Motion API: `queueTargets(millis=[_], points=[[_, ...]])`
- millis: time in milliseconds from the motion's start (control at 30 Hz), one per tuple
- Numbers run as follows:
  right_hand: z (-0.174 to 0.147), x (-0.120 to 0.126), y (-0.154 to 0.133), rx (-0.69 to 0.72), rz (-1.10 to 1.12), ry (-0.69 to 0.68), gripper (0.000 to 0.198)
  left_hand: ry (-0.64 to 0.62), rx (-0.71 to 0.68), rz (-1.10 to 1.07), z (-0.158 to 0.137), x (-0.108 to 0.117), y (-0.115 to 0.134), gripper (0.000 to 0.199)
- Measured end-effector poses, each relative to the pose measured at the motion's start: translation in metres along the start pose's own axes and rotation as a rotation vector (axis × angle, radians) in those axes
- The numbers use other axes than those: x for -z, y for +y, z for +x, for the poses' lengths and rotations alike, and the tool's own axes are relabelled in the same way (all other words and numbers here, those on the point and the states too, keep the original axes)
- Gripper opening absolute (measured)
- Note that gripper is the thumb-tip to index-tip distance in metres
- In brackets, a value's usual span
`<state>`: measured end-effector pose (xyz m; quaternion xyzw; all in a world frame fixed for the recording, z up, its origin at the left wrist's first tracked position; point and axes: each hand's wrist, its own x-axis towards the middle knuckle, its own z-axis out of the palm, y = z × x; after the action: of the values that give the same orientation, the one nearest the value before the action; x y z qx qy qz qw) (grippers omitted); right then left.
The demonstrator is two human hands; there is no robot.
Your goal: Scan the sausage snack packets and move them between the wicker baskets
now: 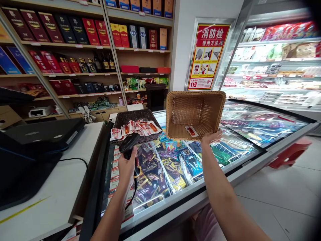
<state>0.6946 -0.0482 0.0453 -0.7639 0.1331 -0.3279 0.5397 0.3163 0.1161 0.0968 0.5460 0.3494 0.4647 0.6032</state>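
From where I stand, a barcode scanner (128,144) is gripped in the left hand (126,165), fingers closed round its handle, its cord (135,191) hanging down toward the near edge of the glass-topped chest freezer (150,212). The right hand (210,136) has hold of a tan wicker basket (187,107) by its lower right corner, some fingers hidden behind it. That basket is tipped so its mouth faces the person, toward the freezer's far edge; I can't tell whether its bottom touches the glass. Just one wrapped red snack packet (191,131) lies inside, near the lower rim.

A dark brown wicker basket (130,114) sits at the freezer's far left corner, beside the right-hand edge of the white tabletop (60,187), with a heap of red-and-white packets (140,128) in it.

I'd judge the step in hand to be handling the tan basket with the scanner at the ready; whether the trigger is pressed I can't see. The next move seems to call for a firm right-hand grip, a slight tilt so the lone packet stays put, and enough slack in the cord to clear the dark basket.
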Motion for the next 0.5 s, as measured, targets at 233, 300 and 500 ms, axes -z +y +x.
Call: queueTargets(millis=[233, 300, 500], points=[[-0.113, 0.017, -0.090, 0.600, 0.100, -0.488, 0.030, 0.011, -0.020, 0.012, -0.001, 0.002, 0.005, 0.057], [-0.152, 0.016, -0.109, 0.651, 0.029, -0.716, 0.034, 0.011, -0.032, 0.028, -0.002, 0.001, 0.007, 0.057], [-0.191, 0.010, -0.123, 0.611, -0.118, -0.794, 0.017, 0.016, -0.021, 0.052, -0.005, 0.000, 0.012, 0.057]])
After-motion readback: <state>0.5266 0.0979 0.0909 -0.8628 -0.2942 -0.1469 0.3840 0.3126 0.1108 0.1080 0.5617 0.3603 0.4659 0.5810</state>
